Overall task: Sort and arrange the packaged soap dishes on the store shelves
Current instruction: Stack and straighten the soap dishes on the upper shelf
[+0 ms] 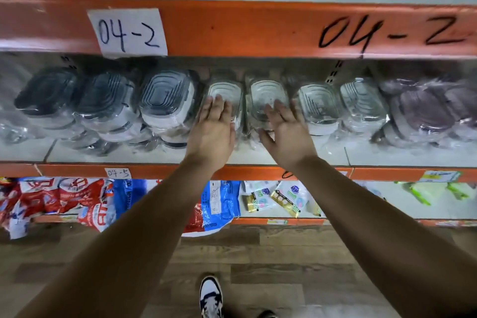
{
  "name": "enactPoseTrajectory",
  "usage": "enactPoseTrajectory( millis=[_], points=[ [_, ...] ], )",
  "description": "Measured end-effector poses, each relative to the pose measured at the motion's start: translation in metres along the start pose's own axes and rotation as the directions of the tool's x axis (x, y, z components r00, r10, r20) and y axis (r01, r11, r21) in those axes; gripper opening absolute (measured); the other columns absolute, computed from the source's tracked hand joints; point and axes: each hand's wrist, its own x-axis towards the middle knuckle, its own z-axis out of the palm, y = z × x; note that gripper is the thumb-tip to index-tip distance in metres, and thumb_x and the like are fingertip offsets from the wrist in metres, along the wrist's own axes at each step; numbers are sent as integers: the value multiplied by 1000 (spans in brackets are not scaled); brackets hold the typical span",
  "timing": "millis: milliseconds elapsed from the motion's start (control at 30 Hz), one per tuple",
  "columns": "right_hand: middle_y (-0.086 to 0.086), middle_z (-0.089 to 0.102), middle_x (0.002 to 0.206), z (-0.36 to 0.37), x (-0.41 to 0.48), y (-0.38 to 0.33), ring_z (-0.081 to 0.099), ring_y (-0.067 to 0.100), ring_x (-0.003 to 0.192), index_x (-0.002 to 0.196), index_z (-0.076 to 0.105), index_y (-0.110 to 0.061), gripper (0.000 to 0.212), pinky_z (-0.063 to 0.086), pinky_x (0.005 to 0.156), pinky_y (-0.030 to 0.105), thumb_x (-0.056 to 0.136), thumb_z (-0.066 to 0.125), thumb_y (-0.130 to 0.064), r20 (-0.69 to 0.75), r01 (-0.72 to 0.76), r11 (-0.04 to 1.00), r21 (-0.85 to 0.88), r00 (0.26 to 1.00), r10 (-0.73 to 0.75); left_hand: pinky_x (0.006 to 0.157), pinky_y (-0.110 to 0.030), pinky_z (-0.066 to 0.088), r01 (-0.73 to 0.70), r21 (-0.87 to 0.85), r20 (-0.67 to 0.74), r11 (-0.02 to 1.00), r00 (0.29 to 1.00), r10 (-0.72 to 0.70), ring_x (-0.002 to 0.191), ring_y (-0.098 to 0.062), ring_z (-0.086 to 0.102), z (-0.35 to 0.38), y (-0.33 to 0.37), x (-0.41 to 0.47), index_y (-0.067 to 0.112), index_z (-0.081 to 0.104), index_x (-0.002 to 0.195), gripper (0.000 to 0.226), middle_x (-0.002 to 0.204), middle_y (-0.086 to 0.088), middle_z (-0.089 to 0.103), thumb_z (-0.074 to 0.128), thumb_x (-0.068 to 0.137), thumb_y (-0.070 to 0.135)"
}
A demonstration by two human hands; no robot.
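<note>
A row of plastic-wrapped soap dishes fills the middle shelf [387, 155]. Dark grey ones [49, 95] stand at the left, then a grey-and-white stack [167, 100]. White ones sit in the centre, and purple ones [423, 111] at the right. My left hand [214, 126] lies flat with straight fingers on a white packaged dish [227, 89]. My right hand [286, 129] rests the same way on the neighbouring white dish [265, 90]. Two other white dishes [320, 106] stand just right of my hands.
An orange beam [245, 31] marked 04-2 runs just above the dishes. Below, an orange shelf edge [154, 170] carries a tag 04-5. The lower shelf holds red and blue bags [64, 199] and small packets [284, 199]. Wooden floor and my shoe [210, 297] are below.
</note>
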Motion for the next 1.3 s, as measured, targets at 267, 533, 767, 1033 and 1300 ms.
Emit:
enactPoseTrajectory(
  millis=[267, 533, 767, 1033, 1300],
  points=[
    [20, 50, 125, 16, 22, -14, 49, 45, 113, 113, 58, -6, 44, 43, 96, 51, 91, 60, -44, -188, -142, 989, 30, 971, 145, 101, -50, 43, 126, -32, -48, 991, 991, -128, 124, -41, 46, 4, 5, 19, 10, 48, 129, 49, 136, -13, 42, 53, 95, 45],
    [17, 54, 117, 11, -2, -14, 51, 41, 105, 107, 59, -7, 36, 42, 93, 47, 87, 67, -36, -264, -116, 986, 118, 954, 144, 94, -48, 45, 99, -73, -160, 992, 981, -110, 112, -40, 49, -7, 9, 6, 8, 56, 121, 44, 129, -17, 48, 59, 93, 42],
    [16, 55, 115, -20, -64, -24, 53, 37, 106, 104, 60, -8, 33, 37, 96, 40, 87, 63, -37, -312, -83, 958, 273, 935, 170, 95, -46, 44, 26, -182, -237, 983, 969, -70, 106, -37, 53, -40, 19, -56, 8, 61, 111, 51, 118, -15, 54, 44, 88, 50],
    [15, 57, 114, -75, -150, -43, 54, 36, 103, 101, 64, -5, 32, 40, 93, 41, 82, 69, -31, -406, 7, 938, 345, 903, 143, 94, -45, 45, -126, -246, -374, 961, 927, 26, 108, -35, 55, -91, 33, -138, 5, 65, 101, 41, 113, -15, 58, 56, 88, 44],
    [7, 52, 117, -145, -189, -69, 48, 30, 107, 102, 66, -7, 34, 44, 88, 45, 80, 67, -33, -520, 119, 906, 407, 845, 123, 96, -40, 44, -238, -216, -515, 947, 852, 97, 112, -30, 50, -158, 41, -176, 6, 63, 102, 38, 116, -14, 57, 62, 88, 40]
  ],
)
